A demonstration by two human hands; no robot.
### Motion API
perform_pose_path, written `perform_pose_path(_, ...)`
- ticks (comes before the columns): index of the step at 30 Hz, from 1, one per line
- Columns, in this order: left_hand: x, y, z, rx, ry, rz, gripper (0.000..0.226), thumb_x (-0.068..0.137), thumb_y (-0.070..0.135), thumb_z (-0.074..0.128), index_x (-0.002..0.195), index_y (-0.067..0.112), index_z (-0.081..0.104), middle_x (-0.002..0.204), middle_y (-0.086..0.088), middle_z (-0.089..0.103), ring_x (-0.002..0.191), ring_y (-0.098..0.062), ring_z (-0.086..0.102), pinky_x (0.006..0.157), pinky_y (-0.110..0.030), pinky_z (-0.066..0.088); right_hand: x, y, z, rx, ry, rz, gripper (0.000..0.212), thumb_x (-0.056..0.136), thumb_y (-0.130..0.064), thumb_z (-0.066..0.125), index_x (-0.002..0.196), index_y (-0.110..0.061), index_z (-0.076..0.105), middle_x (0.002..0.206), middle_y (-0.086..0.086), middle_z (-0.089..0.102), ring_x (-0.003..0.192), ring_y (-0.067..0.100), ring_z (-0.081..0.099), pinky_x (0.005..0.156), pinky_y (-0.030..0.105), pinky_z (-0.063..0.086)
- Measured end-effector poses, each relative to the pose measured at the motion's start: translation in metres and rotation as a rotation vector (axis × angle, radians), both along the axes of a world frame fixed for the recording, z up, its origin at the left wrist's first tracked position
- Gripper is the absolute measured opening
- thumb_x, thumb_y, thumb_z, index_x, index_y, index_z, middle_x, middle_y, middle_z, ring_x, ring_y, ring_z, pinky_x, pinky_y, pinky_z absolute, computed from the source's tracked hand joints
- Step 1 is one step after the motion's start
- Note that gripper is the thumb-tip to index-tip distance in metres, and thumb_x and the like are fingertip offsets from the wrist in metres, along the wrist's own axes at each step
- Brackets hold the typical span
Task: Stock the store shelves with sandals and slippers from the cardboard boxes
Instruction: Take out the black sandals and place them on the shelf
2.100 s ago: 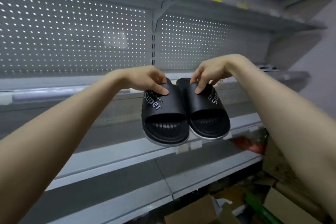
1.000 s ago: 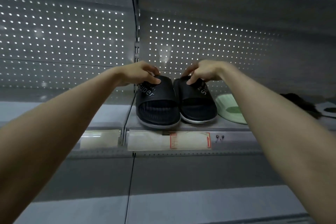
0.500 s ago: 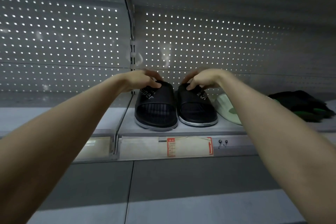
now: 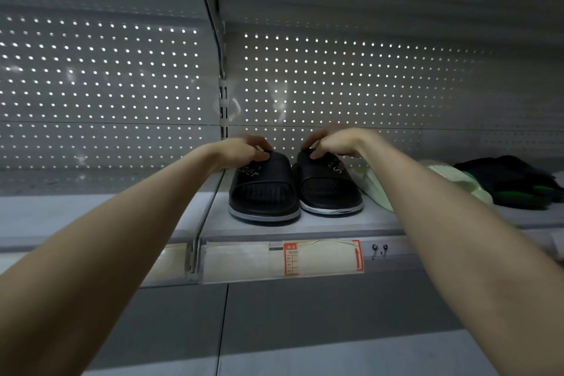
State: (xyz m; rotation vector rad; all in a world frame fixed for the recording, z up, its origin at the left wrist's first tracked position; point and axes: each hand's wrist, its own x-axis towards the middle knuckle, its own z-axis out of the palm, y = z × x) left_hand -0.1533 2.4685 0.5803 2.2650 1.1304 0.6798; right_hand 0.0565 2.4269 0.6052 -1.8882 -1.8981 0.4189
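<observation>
Your left hand point(image 4: 244, 151) pinches the far end of the left black slipper point(image 4: 264, 189), the thumb lying on top of the strap and the fingers curled over behind it. Your right hand point(image 4: 332, 140) pinches the right black slipper point(image 4: 331, 186) in the same way. Both slippers stand with the sole flat on the shelf point(image 4: 308, 227), near its front edge and just right of the upright post point(image 4: 223, 101). They are side by side, so close that I cannot tell if they touch. You hold them at the far end probably because from there you can slide each one and line the pair up without covering the printed strap. They seem placed here to sit above the price label point(image 4: 320, 258) and just beside the pale green slipper point(image 4: 377, 189), with dark footwear point(image 4: 512, 183) further to the right. The long axis of each slipper runs from the shelf front toward the perforated back panel point(image 4: 335, 79), and the two are nearly parallel. The open side of the strap faces you. I judge this is the heel end, with the toes toward the panel, but this is not sure. The placing looks almost done, only the letting go is left.
</observation>
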Motion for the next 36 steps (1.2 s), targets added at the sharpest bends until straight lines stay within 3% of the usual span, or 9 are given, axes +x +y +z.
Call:
perform_pose_path(3, 0.002, -0.003, 0.0, 0.012, -0.002, -0.012, 0.024, 0.094, 0.019, 0.051, 0.117, 0.023, 0.057, 0.117, -0.003, 0.057, 0.107, -0.018, 0.053, 0.095, -0.028, 0.042, -0.002, -0.005, 0.003, 0.019, -0.037, -0.006, 0.033, 0.09, -0.008, 0.057, 0.121, -0.018, 0.06, 0.123, 0.004, 0.056, 0.117, 0.019, 0.05, 0.094, 0.023, 0.036)
perform_pose_path(5, 0.003, -0.01, 0.005, 0.026, 0.022, -0.02, 0.034, 0.093, 0.026, 0.052, 0.127, 0.024, 0.051, 0.126, -0.003, 0.054, 0.112, -0.017, 0.052, 0.102, -0.028, 0.038, -0.003, -0.01, 0.009, 0.021, -0.077, -0.025, 0.033, 0.088, -0.015, 0.062, 0.12, -0.023, 0.061, 0.128, 0.002, 0.056, 0.121, 0.019, 0.049, 0.097, 0.026, 0.037)
perform_pose_path(8, 0.005, -0.024, 0.017, 0.085, 0.134, -0.022, 0.049, 0.091, 0.031, 0.056, 0.136, 0.019, 0.042, 0.134, -0.007, 0.049, 0.118, -0.02, 0.05, 0.097, -0.025, 0.036, -0.009, -0.023, 0.022, 0.004, -0.19, -0.061, 0.038, 0.084, -0.028, 0.067, 0.121, -0.029, 0.058, 0.13, -0.001, 0.055, 0.12, 0.02, 0.049, 0.105, 0.034, 0.038)
perform_pose_path(12, -0.002, -0.047, 0.039, 0.208, 0.311, 0.025, 0.066, 0.084, 0.038, 0.064, 0.14, 0.017, 0.038, 0.14, -0.01, 0.045, 0.125, -0.025, 0.047, 0.105, -0.031, 0.036, -0.024, -0.048, 0.045, 0.048, -0.343, -0.07, 0.045, 0.079, -0.033, 0.072, 0.121, -0.027, 0.06, 0.126, -0.004, 0.056, 0.115, 0.02, 0.054, 0.1, 0.035, 0.044)
perform_pose_path(18, -0.035, -0.095, 0.07, 0.33, 0.365, 0.094, 0.076, 0.077, 0.043, 0.07, 0.14, 0.018, 0.037, 0.138, -0.008, 0.047, 0.124, -0.025, 0.048, 0.105, -0.033, 0.036, -0.058, -0.092, 0.072, 0.138, -0.374, -0.01, 0.053, 0.075, -0.03, 0.077, 0.124, -0.022, 0.058, 0.123, -0.001, 0.059, 0.108, 0.021, 0.058, 0.098, 0.035, 0.045)
perform_pose_path(28, -0.152, -0.18, 0.078, 0.403, 0.328, 0.211, 0.085, 0.074, 0.04, 0.073, 0.144, 0.015, 0.031, 0.144, -0.008, 0.042, 0.13, -0.027, 0.043, 0.109, -0.036, 0.031, -0.161, -0.163, 0.068, 0.213, -0.394, 0.071, 0.059, 0.076, -0.026, 0.078, 0.129, -0.017, 0.055, 0.13, 0.004, 0.056, 0.113, 0.024, 0.055, 0.094, 0.03, 0.044)
perform_pose_path(36, -0.284, -0.241, 0.039, 0.391, 0.43, 0.23, 0.093, 0.068, 0.043, 0.078, 0.144, 0.018, 0.032, 0.145, -0.003, 0.042, 0.131, -0.022, 0.043, 0.11, -0.033, 0.032, -0.303, -0.224, 0.03, 0.195, -0.4, 0.135, 0.067, 0.074, -0.032, 0.078, 0.134, -0.021, 0.05, 0.137, 0.003, 0.051, 0.122, 0.027, 0.05, 0.103, 0.041, 0.04)
